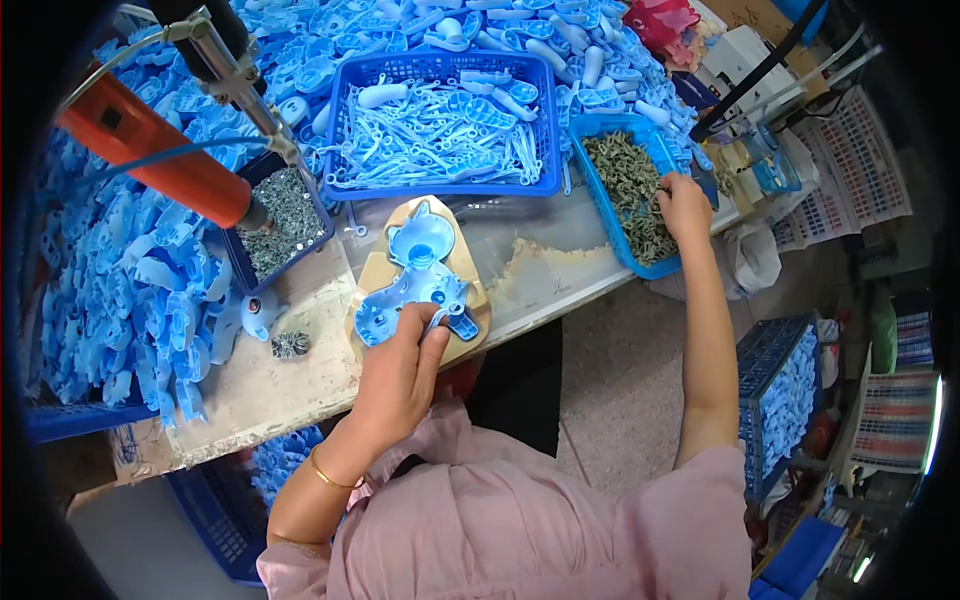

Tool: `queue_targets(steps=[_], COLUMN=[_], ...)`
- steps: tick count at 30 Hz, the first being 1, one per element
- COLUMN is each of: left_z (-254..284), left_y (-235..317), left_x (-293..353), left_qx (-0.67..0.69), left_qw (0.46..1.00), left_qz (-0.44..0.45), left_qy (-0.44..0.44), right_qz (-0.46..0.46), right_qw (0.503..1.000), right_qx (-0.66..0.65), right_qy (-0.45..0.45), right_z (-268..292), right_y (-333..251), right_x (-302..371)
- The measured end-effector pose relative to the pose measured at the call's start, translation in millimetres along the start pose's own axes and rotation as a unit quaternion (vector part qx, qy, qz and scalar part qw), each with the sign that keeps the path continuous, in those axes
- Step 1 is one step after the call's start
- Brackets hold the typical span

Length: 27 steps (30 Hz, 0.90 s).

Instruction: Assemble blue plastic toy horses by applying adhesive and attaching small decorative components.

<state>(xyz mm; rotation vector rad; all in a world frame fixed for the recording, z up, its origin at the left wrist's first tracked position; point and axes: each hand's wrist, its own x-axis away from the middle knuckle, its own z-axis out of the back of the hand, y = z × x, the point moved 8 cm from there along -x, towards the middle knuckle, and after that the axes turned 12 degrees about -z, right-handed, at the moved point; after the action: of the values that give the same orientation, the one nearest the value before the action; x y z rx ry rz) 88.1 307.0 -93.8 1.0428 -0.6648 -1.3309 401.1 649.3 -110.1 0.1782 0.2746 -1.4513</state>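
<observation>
My left hand (402, 368) is closed at the lower edge of a blue plastic toy shell half (425, 283), with a small light-blue plastic piece (437, 318) showing between its thumb and fingers. The shell lies hollow side up in a tan shaped holding block (468, 262) at the table's front edge. Over to the right, my right hand (687, 208) dips into a light-blue tray (612, 225) of small grey-green parts (632, 180). Its fingers are drawn together, and whatever is between them is hidden.
A blue basket (340, 130) of thin light-blue pieces stands behind the block. An orange power screwdriver (150, 150) hangs above a dark tray of small metal screws (280, 215). Blue shells heap at left and back. A metal clump (290, 345) lies left of the block.
</observation>
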Motion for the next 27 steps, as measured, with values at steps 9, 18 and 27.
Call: queue_targets(steps=[9, 18, 27], left_z=[-4.7, -4.5, -2.0], left_y=[0.3, 5.8, 9.0], left_x=[1.9, 6.1, 2.7], left_qx=[0.015, 0.016, 0.017], left_qw=[0.999, 0.997, 0.996], left_qz=[-0.035, -0.064, -0.083], left_qy=[-0.036, -0.048, -0.032], right_qz=[0.016, -0.104, -0.084], right_qw=[0.980, 0.924, 0.831], right_qx=[-0.187, -0.329, -0.493], right_qy=[-0.065, -0.166, -0.245], right_z=[-11.0, -34.4, 15.5], right_y=[11.3, 32.0, -16.5], right_x=[-0.9, -13.9, 27.1])
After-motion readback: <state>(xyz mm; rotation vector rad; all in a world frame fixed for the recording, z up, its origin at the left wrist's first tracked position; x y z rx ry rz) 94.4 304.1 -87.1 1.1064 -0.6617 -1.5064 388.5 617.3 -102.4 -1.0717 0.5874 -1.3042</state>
